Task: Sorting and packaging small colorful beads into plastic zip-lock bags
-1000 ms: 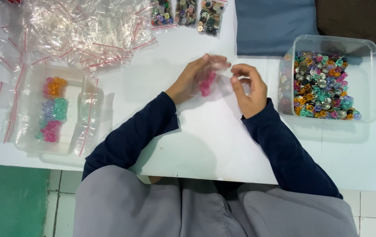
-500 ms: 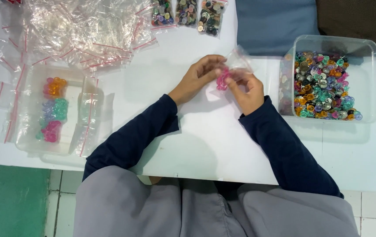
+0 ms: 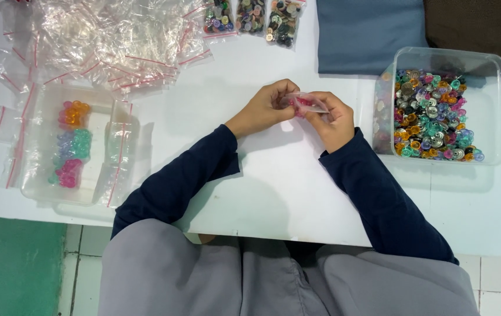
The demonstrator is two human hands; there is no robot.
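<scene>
Left hand (image 3: pixel 265 108): fingers curled shut, pinching one end of a small clear bag (image 3: pixel 307 104) with pink pieces inside. Right hand (image 3: pixel 333 120): likewise closed on the other end of that bag, thumb on top. I see both hands meet just above the white table (image 3: pixel 274 181), about mid-width and toward its far edge; the bag is lifted clear of the surface.

Stock by place:
- Right edge: a clear tub (image 3: pixel 496 105) heaped with loose mixed-colour pieces, well filled.
- Left edge: a clear tray (image 3: pixel 40 187) holding filled bags (image 3: pixel 70 143) of orange, teal and pink pieces, with further bags lying beside them.
- Far left corner: a large heap of empty clear bags (image 3: pixel 110 41) with red strips.
- Far edge, centre: three filled bags of darker mixed pieces (image 3: pixel 251 14).
- Far edge, right of centre: a folded blue cloth (image 3: pixel 370 35).

Progress, as I judge it: a handful of bags are done and one is in hand, seemingly at the sealing stage, though I cannot tell whether its strip is shut. The full tub and the big heap of empties suggest most of the work remains.
</scene>
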